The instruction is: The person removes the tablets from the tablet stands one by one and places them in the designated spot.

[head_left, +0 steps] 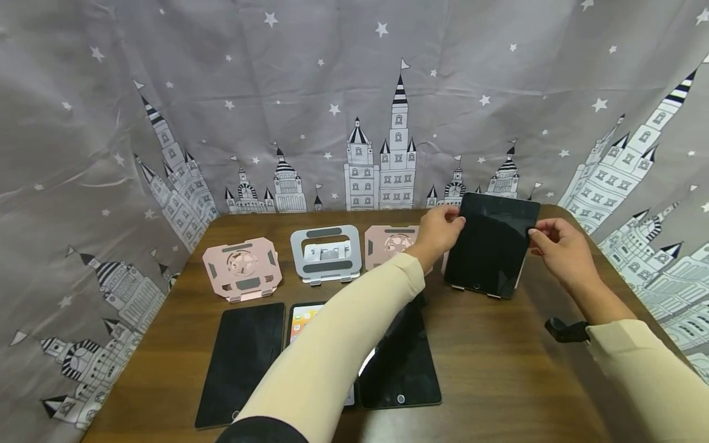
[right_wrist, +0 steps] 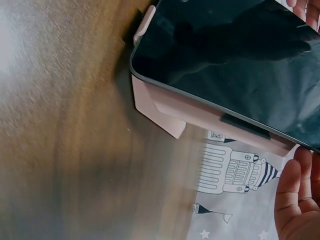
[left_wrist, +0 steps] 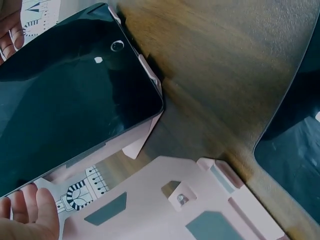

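Observation:
A black tablet (head_left: 490, 246) leans upright on a pink tablet stand (right_wrist: 200, 117) at the right of the table, its lower edge at the stand's small front hooks. My left hand (head_left: 439, 231) holds the tablet's upper left edge, fingertips right at the rim. On the opposite side my right hand (head_left: 562, 246) holds the right edge, with the thumb at the front. Most of this stand is hidden behind the tablet. In the left wrist view, a second pink stand (left_wrist: 150, 200) stands close beside it, with nothing on it.
Farther left are a grey-blue stand (head_left: 325, 253) and another pink stand (head_left: 242, 269). In front lie a black tablet (head_left: 244, 351), a tablet with a lit screen (head_left: 303, 317), partly under my left sleeve, and another black tablet (head_left: 404, 369). A grey castle-print curtain (head_left: 332, 92) hangs behind the table.

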A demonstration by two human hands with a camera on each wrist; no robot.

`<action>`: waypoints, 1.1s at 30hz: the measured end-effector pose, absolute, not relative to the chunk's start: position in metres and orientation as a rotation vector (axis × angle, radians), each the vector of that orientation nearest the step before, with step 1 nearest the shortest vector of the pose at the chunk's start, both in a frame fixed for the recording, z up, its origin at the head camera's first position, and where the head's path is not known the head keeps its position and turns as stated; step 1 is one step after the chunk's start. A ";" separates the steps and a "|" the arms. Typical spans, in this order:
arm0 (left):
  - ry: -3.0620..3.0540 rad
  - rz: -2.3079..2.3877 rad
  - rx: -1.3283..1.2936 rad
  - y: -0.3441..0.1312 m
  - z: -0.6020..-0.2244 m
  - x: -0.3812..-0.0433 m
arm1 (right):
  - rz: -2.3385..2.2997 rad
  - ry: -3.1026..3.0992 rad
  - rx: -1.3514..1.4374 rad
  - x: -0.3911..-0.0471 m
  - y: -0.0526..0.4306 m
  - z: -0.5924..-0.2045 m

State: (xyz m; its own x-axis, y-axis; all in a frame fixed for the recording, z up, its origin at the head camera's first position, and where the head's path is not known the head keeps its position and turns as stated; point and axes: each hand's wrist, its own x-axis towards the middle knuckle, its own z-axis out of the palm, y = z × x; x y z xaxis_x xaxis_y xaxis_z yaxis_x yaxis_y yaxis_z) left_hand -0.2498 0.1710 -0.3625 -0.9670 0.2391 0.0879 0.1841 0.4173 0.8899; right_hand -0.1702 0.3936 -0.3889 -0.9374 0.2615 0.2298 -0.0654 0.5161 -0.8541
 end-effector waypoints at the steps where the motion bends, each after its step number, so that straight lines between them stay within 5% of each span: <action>1: 2.589 1.649 0.370 0.170 -0.364 -0.249 | 1.406 -2.417 -0.155 -0.170 0.392 -0.391; 33: 2.245 2.098 0.270 0.154 -0.367 -0.220 | 1.323 -2.317 -0.242 -0.147 0.371 -0.378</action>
State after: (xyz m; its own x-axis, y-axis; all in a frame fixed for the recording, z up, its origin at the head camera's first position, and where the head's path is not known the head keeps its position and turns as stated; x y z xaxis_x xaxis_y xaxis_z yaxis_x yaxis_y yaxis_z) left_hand -0.2205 0.1539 -0.3672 -0.9830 0.1664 0.0775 0.0886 0.0603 0.9942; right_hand -0.1468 0.3707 -0.3784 -0.8794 0.3686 0.3014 -0.0724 0.5221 -0.8498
